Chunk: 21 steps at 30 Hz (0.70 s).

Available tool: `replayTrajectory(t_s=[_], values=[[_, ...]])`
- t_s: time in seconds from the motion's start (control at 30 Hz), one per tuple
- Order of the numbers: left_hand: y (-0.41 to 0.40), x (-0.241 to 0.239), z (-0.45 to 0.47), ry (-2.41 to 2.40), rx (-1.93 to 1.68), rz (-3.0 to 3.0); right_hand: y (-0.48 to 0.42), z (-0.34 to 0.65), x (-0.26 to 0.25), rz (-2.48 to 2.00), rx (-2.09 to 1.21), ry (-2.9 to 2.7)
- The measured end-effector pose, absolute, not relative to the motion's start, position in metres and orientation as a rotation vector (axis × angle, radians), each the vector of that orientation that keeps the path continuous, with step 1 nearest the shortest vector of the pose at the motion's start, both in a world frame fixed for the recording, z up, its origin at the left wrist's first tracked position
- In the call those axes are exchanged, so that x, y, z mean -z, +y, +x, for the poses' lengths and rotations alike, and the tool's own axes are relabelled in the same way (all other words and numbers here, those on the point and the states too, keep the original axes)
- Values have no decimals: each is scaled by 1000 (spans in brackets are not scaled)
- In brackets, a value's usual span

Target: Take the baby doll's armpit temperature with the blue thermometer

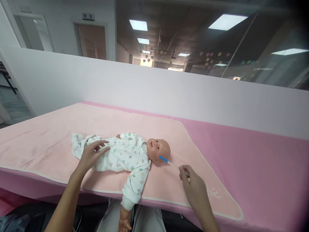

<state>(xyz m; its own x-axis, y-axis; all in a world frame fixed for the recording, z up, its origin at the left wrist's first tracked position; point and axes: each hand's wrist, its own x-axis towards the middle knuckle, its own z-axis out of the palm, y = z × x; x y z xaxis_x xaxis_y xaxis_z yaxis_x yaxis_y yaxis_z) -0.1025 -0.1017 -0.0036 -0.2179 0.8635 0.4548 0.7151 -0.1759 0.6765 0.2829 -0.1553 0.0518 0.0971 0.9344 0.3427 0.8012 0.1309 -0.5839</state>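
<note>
While left hand (90, 155) touches doll (127, 154), right (193, 190) pinches swab (166, 160).

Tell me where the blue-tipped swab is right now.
In the head view, right of centre, the blue-tipped swab is pinched in the right hand, its blue tip at the side of the doll's head on the pink blanket.

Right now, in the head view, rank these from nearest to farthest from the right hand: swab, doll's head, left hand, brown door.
1. Swab, pinched in the right hand.
2. Doll's head, just left of it.
3. Left hand, further left, resting on the doll's clothes.
4. Brown door, far back, upper left.
</note>
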Motion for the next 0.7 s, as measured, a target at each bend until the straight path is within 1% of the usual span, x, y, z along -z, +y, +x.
replayTrajectory(t_s=[0.07, 0.13, 0.23, 0.3, 0.33, 0.43, 0.53, 0.63, 0.7], values=[[-90, 10, -102, 1886, -1363, 1797, -154, 285, -92, -1548, -305, -1675], [-83, 20, -99, 1848, -1380, 1692, -149, 286, -128, -1317, -408, -1553], [-80, 33, -98, 1785, -1398, 1558, -132, 279, -162, -931, -629, -1340], [-82, 35, -99, 1773, -1378, 1536, -118, 268, -168, -816, -756, -1356], [-83, 35, -100, 1772, -1368, 1538, -112, 262, -167, -857, -801, -1433], [-85, 33, -102, 1763, -1360, 1556, -104, 246, -158, -1053, -791, -1626], [-82, 37, -104, 1761, -1346, 1552, -106, 242, -155, -1050, -747, -1585], [-80, 41, -105, 1775, -1316, 1552, -106, 249, -157, -1060, -802, -1619], [-85, 35, -103, 1805, -1276, 1607, -99, 259, -160, -1102, -807, -1624]])
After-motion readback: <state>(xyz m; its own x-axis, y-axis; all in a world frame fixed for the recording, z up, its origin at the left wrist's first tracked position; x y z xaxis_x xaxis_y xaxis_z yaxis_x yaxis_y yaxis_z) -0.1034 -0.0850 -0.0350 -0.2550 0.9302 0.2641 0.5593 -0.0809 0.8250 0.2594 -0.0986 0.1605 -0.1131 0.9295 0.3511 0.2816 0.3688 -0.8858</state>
